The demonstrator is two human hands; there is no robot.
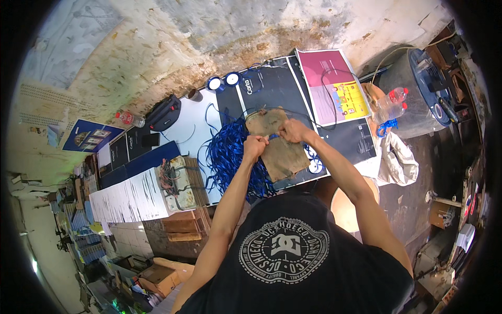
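Observation:
A short length of blue ribbon point(273, 136) runs between my two hands, above a worn brown board point(285, 162). My left hand point(255, 146) pinches the ribbon's left end at the board's left edge. On the other side, my right hand point(294, 131) has its fingers closed on the right end. A big heap of shiny blue ribbon strips point(225, 154) spreads left of the board and partly under my left forearm. Beside the board's lower right corner sits a white spool point(315, 166) with blue ribbon, partly hidden by my right arm.
Two ribbon spools point(232, 79) and a small cup point(195, 94) stand near the wall. A black bag point(166, 111) lies left. Stacked boards with a cord bundle point(168, 180) stand nearer me. A printed poster point(334, 89), bottles point(395, 96) and a drum point(410, 86) are right.

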